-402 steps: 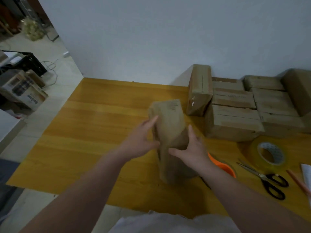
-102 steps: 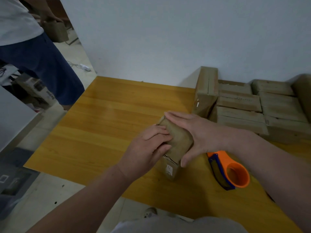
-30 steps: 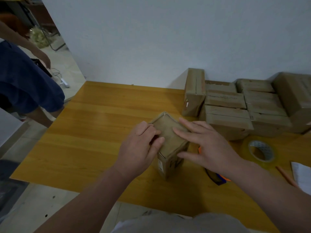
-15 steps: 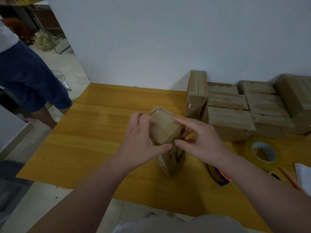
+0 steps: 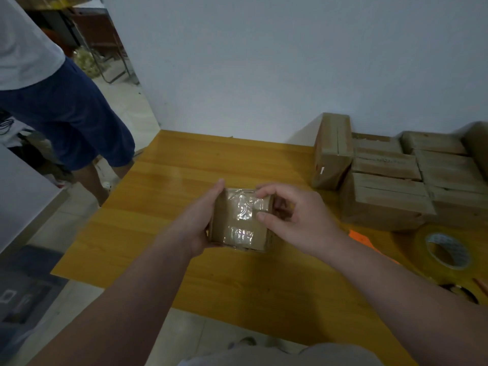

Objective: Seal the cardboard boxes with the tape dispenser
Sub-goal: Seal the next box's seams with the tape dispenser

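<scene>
Head view over a yellow wooden table point(image 5: 184, 165). Far right against the white wall, a stack of cardboard boxes point(image 5: 390, 186); nearer, at the right edge, a roll of tape point(image 5: 443, 250) and an orange sliver of the tape dispenser point(image 5: 360, 237), mostly hidden behind the right forearm. Far left beside the table, a bystander point(image 5: 71, 114) in blue shorts.

At the middle, a small cardboard box point(image 5: 239, 220) with glossy, wrinkled tape across its upper face, gripped from both sides. Cupped round its left side, the left hand point(image 5: 195, 223); curled at its right edge, the right hand point(image 5: 298, 220), thumb and forefinger pinching the cardboard.

Small white label on one stacked box, and print inside the roll's core, both too blurred to read.
</scene>
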Demonstrator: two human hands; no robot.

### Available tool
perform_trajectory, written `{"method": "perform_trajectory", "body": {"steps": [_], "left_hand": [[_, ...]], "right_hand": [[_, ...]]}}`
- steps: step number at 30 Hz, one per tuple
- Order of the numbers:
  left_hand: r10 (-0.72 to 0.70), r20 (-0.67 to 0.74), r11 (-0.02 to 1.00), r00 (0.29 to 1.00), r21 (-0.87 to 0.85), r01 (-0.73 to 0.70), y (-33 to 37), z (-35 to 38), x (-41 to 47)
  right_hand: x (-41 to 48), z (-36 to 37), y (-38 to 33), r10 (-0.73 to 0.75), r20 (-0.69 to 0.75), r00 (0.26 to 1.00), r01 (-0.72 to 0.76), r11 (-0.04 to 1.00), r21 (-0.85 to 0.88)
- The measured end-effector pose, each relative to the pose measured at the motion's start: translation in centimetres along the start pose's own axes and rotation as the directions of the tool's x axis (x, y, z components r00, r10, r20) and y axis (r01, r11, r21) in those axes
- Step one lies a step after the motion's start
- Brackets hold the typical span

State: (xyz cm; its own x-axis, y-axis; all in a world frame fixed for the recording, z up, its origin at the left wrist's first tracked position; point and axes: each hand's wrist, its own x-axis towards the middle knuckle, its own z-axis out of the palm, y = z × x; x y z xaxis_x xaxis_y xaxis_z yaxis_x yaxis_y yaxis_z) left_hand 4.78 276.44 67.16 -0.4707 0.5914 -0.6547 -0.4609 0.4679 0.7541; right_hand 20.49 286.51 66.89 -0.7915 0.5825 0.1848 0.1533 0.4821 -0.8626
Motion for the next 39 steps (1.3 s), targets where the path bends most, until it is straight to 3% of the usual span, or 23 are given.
{"method": "perform_trajectory", "body": {"steps": [4, 8, 12, 16, 29, 39], "left_hand": [[-0.027, 0.119, 0.985, 0.992, -0.169, 0.047, -0.3, -1.7, 1.8], [-0.061, 0.251, 0.972, 0.966, -0.204, 0.114, -0.3, -2.8, 3.3], [-0.065, 0.261, 0.976, 0.963, -0.184, 0.115, -0.2, -2.4, 6.0], [0.005, 0.229, 0.99, 0.973, -0.135, 0.027, 0.7, 0.4, 8.4], [0.126, 0.301, 0.992, 0.945, -0.027, -0.124, 3.2, 8.9, 18.8], [0.104, 0.419, 0.983, 0.902, 0.095, -0.158, 2.6, 12.0, 25.2]], "right_hand": [[1.8, 2.1, 0.1, -0.004, -0.041, 0.999, 0.006, 0.999, 0.051], [3.1, 2.7, 0.2, 0.035, -0.118, 0.992, -0.023, 0.995, 0.097], [3.6, 2.3, 0.8, 0.094, -0.149, 0.984, -0.087, 0.995, 0.05], [4.0, 0.3, 2.7, 0.185, -0.259, 0.948, -0.218, 0.97, -0.105], [11.3, -9.5, 11.9, 0.405, -0.456, 0.793, -0.584, 0.717, -0.379], [13.9, -11.1, 16.8, 0.475, -0.425, 0.77, -0.636, 0.618, -0.462]]}}
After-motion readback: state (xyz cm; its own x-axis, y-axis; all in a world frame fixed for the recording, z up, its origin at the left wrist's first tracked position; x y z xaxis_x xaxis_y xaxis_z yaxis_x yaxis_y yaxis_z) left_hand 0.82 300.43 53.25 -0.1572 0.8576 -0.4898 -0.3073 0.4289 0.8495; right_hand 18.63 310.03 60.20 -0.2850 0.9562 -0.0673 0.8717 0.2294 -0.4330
